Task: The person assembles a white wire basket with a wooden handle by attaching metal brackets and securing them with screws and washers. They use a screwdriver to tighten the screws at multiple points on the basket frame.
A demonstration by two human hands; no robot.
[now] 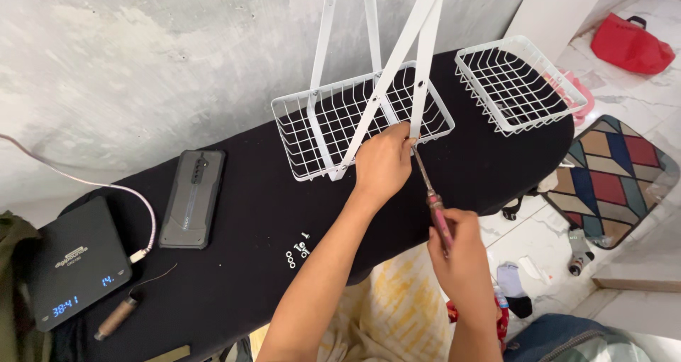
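A white wire basket (312, 124) with white metal frame bars (386, 75) rising from it stands on a black table (241, 206). My left hand (383, 165) grips the lower end of one bar at the basket's near side. My right hand (461, 252) holds a screwdriver (429, 192) with a pink handle; its tip meets the bar right beside my left fingers. A few small screws and washers (296, 253) lie on the table near my left forearm.
A second white wire basket (521, 85) sits at the table's right end. A dark phone (191, 199), a black digital scale (71, 266) with a cable, and a small wooden-handled tool (117, 318) lie at the left. A patterned mat (617, 177) and a red bag (631, 44) are on the floor.
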